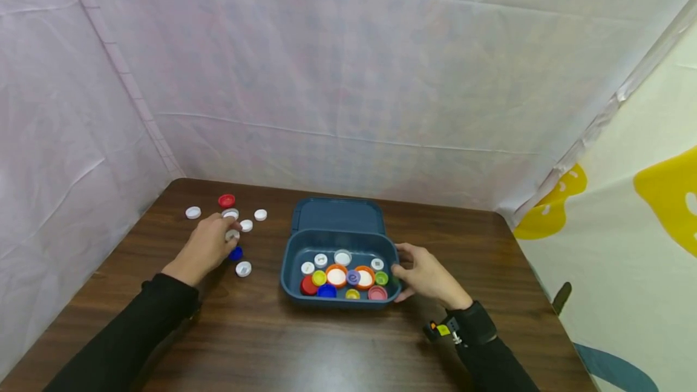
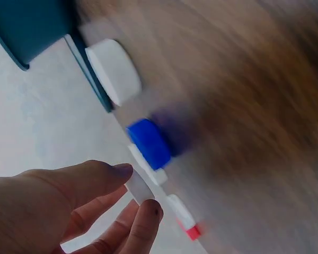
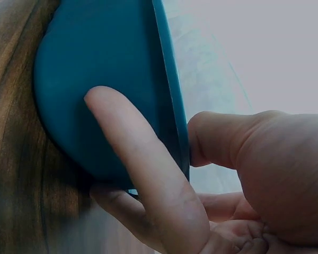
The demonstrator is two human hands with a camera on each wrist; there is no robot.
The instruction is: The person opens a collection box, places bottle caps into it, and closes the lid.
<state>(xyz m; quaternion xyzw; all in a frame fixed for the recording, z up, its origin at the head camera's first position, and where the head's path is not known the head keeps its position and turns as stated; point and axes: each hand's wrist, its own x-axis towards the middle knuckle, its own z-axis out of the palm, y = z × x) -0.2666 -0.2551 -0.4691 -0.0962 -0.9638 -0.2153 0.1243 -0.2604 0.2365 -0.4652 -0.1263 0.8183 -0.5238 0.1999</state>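
Note:
My left hand (image 1: 202,248) pinches a white bottle cap (image 2: 140,188) between thumb and fingers, just above the left part of the table. Around it lie a blue cap (image 1: 236,253), a red cap (image 1: 226,201) and several white caps (image 1: 243,268). With its thumb at the rim and its fingers against the outer wall, my right hand (image 1: 430,274) holds the right end of a dark blue lidded box (image 3: 106,53). Inside the box are several caps, among them a purple one (image 1: 353,277), an orange-rimmed one (image 1: 336,275) and a pink one (image 1: 377,293).
The box's lid (image 1: 337,215) is folded back, towards the fabric wall (image 1: 348,77) behind the brown wooden table (image 1: 239,343). Another fabric sheet with yellow shapes (image 1: 550,207) hangs at the right.

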